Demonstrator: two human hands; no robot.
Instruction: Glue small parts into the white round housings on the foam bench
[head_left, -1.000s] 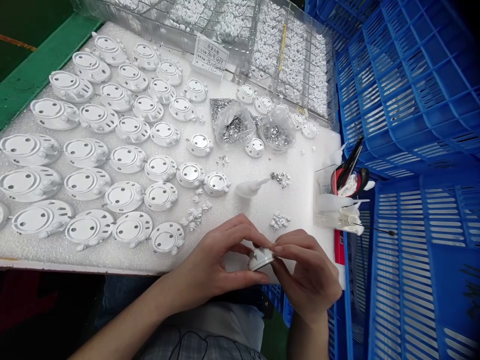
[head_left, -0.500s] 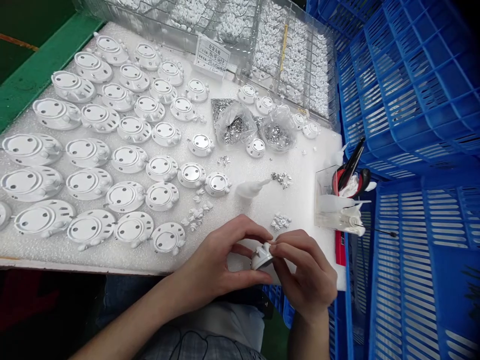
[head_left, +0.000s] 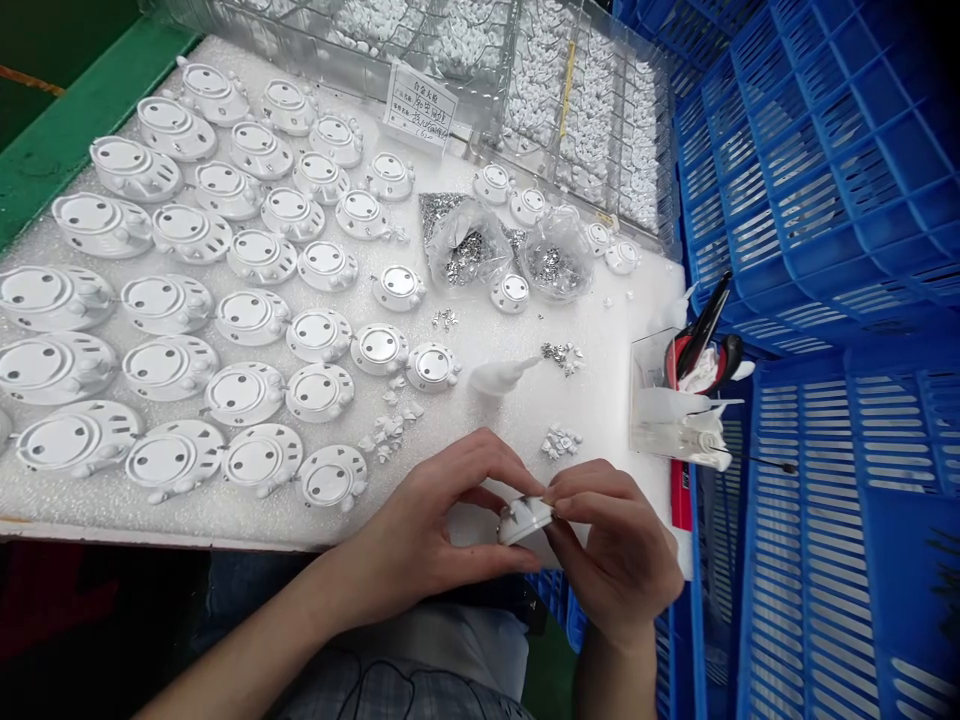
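A small white round plastic part [head_left: 525, 520] is held tilted over the front of the foam sheet, its rim towards me. My left hand [head_left: 450, 510] grips it from the left, thumb beneath and fingertips above. At its right edge the fingers of my right hand [head_left: 611, 540] are pinched together on the part; whether they hold a smaller piece too is hidden. Just beyond lie a pile of small white pieces [head_left: 561, 441], a pile of small silvery pieces [head_left: 562, 357] and a white pointed-nozzle bottle [head_left: 499, 377] lying on its side.
Rows of similar white round parts [head_left: 247, 392] cover the left of the white foam sheet [head_left: 420, 480]. Bags of silvery pieces [head_left: 555, 270], a divided clear tray [head_left: 480, 150], a holder with scissors [head_left: 701, 360] and blue crates [head_left: 825, 200] stand behind and right.
The white part has turned in my fingers, showing more of its side. My right hand has shifted slightly right and stays at the part's edge.
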